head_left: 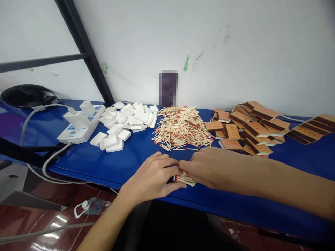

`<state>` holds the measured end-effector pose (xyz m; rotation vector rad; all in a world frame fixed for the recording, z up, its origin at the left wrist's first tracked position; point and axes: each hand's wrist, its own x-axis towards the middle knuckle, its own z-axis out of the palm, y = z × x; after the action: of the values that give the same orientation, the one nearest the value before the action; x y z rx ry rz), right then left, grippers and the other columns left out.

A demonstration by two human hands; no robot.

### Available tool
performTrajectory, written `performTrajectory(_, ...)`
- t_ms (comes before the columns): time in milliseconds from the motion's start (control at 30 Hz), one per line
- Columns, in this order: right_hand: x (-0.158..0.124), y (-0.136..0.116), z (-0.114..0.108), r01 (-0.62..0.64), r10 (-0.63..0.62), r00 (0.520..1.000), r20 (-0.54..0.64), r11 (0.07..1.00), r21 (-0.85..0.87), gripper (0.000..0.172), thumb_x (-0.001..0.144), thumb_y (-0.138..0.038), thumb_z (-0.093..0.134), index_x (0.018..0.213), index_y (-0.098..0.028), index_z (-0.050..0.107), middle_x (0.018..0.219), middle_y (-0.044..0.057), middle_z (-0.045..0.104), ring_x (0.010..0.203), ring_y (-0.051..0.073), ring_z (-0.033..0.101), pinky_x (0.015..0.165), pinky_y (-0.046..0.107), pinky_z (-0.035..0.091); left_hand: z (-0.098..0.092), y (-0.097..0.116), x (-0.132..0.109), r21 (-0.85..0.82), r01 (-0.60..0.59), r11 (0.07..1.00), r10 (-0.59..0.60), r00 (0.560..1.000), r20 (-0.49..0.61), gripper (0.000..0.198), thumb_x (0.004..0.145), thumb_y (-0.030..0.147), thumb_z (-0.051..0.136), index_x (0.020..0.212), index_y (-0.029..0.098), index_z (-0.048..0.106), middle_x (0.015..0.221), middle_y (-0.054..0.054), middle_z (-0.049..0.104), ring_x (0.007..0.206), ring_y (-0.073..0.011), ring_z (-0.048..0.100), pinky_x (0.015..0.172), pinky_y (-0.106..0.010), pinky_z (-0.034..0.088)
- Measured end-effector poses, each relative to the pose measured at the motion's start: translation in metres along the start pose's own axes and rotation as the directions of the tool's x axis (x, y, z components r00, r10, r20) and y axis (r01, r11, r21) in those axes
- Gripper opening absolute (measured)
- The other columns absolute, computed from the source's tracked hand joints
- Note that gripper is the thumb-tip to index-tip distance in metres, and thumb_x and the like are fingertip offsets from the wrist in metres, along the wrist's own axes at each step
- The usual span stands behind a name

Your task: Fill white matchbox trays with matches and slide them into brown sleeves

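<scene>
Near the front edge of the blue table, my left hand [153, 176] grips a small white matchbox tray [193, 184] between thumb and fingers. Red-tipped matches [184, 179] lie side by side in it. My right hand [202, 167] is closed over the tray's far right side, its fingertips bent down at the matches. Whatever those fingertips pinch is hidden. Just beyond both hands spreads a big heap of loose matches [183, 129].
White empty trays [128, 116] are piled at the left, beside a power strip [81, 125] with plugged-in chargers. Printed matchbox sleeves [246, 125] are heaped at the right. A blurred dark upright object [169, 87] leans against the wall. A plastic bottle [96, 206] lies on the floor.
</scene>
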<state>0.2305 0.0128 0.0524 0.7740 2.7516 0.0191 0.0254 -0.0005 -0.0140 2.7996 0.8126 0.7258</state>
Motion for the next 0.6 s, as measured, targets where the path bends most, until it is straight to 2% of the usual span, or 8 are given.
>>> performTrajectory(100,-0.0021,0.0027,0.0026,-0.074,0.073,0.997,0.014,0.996,0.051,0.009,0.088,-0.011,0.059,0.082,-0.017,0.063,0.064,0.002,0.064,0.052,0.016,0.056,0.046,0.028,0.021,0.0001,-0.0002,0.0000,-0.006,0.032,0.999,-0.032,0.999,0.009,0.024,0.091,0.042,0.069,0.096,0.019,0.068,0.096,0.000,0.072,0.082,-0.0174,0.062,0.076,-0.033,0.039)
performTrajectory(233,-0.0067,0.0051,0.0012,-0.119,0.114,0.993,0.035,0.967,0.224,0.016,0.094,-0.020,0.054,0.082,-0.017,0.063,0.071,0.004,0.066,0.064,0.019,0.062,0.051,0.028,0.028,-0.0001,-0.0007,-0.0009,-0.030,0.056,0.998,-0.056,0.998,0.017,0.025,0.090,0.044,0.069,0.098,0.021,0.068,0.100,0.001,0.072,0.086,-0.0171,0.064,0.079,-0.033,0.039)
performTrajectory(333,-0.0089,0.0061,0.0006,-0.133,0.131,0.991,0.028,0.932,0.338,0.017,0.094,-0.022,0.054,0.080,-0.018,0.063,0.072,0.002,0.066,0.066,0.017,0.061,0.054,0.027,0.031,-0.0005,-0.0003,-0.0012,-0.040,0.064,0.997,-0.063,0.998,0.018,0.023,0.090,0.043,0.070,0.096,0.021,0.067,0.101,0.002,0.072,0.086,-0.0162,0.064,0.081,-0.033,0.038)
performTrajectory(433,-0.0075,0.0051,0.0018,-0.149,0.152,0.988,0.025,0.900,0.410,0.018,0.091,-0.020,0.055,0.073,-0.019,0.060,0.065,0.000,0.062,0.061,0.015,0.057,0.053,0.026,0.030,-0.0011,0.0007,-0.0009,-0.036,0.083,0.996,-0.082,0.996,0.033,0.024,0.089,0.043,0.070,0.093,0.020,0.064,0.097,0.002,0.072,0.085,-0.0163,0.064,0.081,-0.033,0.038)
performTrajectory(600,-0.0027,0.0005,0.0098,-0.117,0.170,0.983,-0.064,0.862,0.494,0.020,0.086,-0.017,0.059,0.066,-0.019,0.058,0.058,-0.003,0.056,0.053,0.011,0.049,0.051,0.025,0.029,-0.0016,0.0014,-0.0005,-0.040,0.104,0.994,-0.101,0.993,0.055,0.029,0.091,0.046,0.067,0.099,0.018,0.062,0.092,0.000,0.070,0.084,-0.0179,0.063,0.079,-0.033,0.040)
